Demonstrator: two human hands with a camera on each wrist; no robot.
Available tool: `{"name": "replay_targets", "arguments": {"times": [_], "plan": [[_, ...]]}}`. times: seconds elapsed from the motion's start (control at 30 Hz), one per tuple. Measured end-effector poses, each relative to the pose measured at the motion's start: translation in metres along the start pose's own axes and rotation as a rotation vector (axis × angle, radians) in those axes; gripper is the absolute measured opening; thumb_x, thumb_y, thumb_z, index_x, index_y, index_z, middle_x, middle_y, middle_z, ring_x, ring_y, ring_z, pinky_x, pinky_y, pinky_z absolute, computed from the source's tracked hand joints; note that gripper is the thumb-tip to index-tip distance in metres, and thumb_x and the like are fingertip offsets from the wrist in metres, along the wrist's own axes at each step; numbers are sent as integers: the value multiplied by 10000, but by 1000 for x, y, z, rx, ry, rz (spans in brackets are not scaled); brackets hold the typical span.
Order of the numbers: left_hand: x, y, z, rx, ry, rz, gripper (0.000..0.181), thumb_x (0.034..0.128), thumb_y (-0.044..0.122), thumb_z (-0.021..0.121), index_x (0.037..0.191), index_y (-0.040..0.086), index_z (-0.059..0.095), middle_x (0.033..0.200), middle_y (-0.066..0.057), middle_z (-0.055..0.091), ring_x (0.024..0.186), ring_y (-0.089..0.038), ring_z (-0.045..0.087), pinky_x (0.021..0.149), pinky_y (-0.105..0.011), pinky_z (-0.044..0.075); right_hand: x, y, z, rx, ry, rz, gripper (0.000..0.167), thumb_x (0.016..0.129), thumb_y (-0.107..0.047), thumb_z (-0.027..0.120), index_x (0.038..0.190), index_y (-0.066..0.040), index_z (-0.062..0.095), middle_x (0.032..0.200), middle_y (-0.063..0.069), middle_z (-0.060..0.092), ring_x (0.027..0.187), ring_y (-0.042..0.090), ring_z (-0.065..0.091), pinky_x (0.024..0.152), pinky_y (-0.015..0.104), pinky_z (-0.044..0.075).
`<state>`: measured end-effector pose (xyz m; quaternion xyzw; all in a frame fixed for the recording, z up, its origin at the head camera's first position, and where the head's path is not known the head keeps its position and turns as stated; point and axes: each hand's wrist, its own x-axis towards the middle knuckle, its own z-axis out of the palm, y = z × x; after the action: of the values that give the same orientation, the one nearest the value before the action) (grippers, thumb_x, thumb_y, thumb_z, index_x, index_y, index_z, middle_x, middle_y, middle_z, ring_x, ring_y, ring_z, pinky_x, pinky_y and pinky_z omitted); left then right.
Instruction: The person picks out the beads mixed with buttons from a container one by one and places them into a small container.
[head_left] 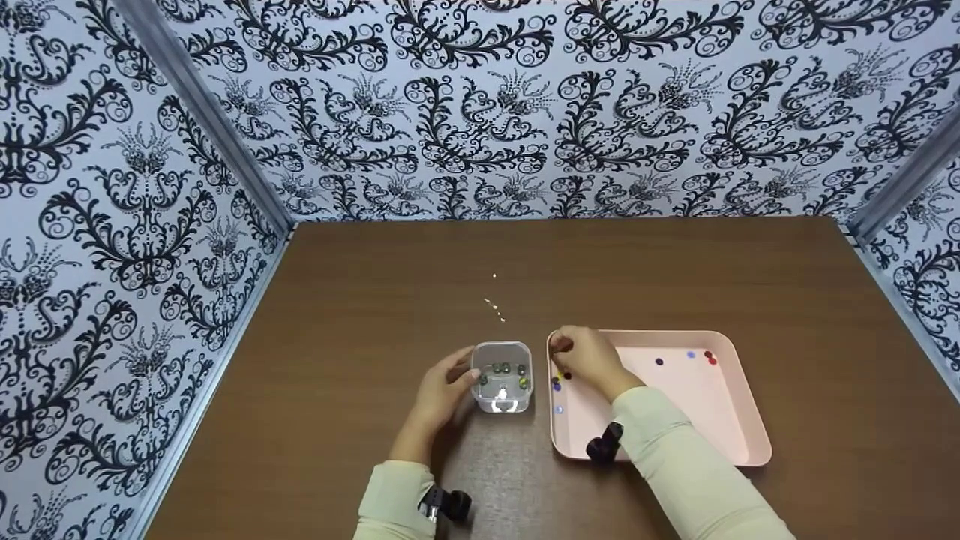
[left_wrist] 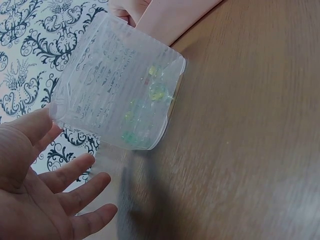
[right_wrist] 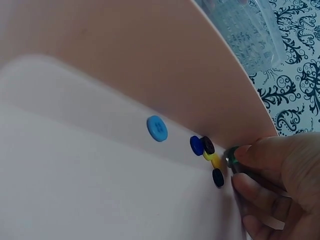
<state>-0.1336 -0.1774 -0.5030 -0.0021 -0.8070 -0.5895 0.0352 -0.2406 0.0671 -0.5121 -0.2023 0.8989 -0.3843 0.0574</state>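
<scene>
A clear square plastic container [head_left: 501, 406] stands on the table with several greenish glass marbles [head_left: 523, 382] in it. My left hand [head_left: 441, 390] is at its left side, pinching the rim between thumb and index finger; the other fingers [left_wrist: 82, 200] are spread loosely. To the right lies a pale pink tray [head_left: 682, 420]. Inside its far left corner my right hand [head_left: 589, 358] pinches a shiny green marble [right_wrist: 230, 157], partly hidden by the fingertips. Close by, along the tray's left wall, are blue [right_wrist: 197, 145], black [right_wrist: 218, 178] and yellow [right_wrist: 215, 160] buttons, with a light blue button [right_wrist: 157, 128] farther off.
At the tray's far right lie two red buttons [head_left: 712, 361], a light blue button [head_left: 691, 355] and a dark button [head_left: 659, 361]. Small pale specks [head_left: 493, 304] dot the wooden table [head_left: 360, 300] behind the container. Patterned walls [head_left: 510, 112] enclose the back and sides.
</scene>
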Motion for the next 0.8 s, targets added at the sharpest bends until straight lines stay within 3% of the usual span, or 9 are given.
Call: {"name": "replay_targets", "arguments": {"times": [0.43, 0.5, 0.6, 0.8], "plan": [[-1, 2, 1, -9, 16, -4, 411, 918, 34, 610, 1292, -113, 519, 1219, -298, 596, 1133, -428, 582, 972, -514, 461, -1, -6, -2, 72, -17, 45, 163, 744, 19, 672, 876, -77, 679, 838, 22, 703, 802, 176, 624, 772, 339, 490], [-4, 12, 0, -9, 17, -2, 404, 915, 10, 603, 1282, -133, 513, 1214, -316, 590, 1128, -447, 578, 965, -526, 462, -1, -8, -4, 79, -17, 57, 168, 756, 26, 668, 890, -75, 681, 847, 24, 700, 821, 186, 625, 791, 355, 490], [-4, 13, 0, -5, 18, 1, 406, 916, 19, 605, 1284, -129, 515, 1220, -314, 589, 1129, -446, 577, 971, -522, 459, -1, -9, -5, 81, -15, 58, 174, 764, 32, 654, 901, -71, 683, 849, 29, 695, 835, 196, 625, 799, 372, 495], [0, 1, 0, 12, 14, 2, 411, 917, 59, 620, 1292, -87, 537, 1227, -286, 601, 1139, -423, 581, 980, -499, 460, -2, -10, -8, 104, -9, 32, 165, 771, 44, 664, 912, -38, 689, 851, 62, 693, 830, 225, 636, 794, 384, 518]]}}
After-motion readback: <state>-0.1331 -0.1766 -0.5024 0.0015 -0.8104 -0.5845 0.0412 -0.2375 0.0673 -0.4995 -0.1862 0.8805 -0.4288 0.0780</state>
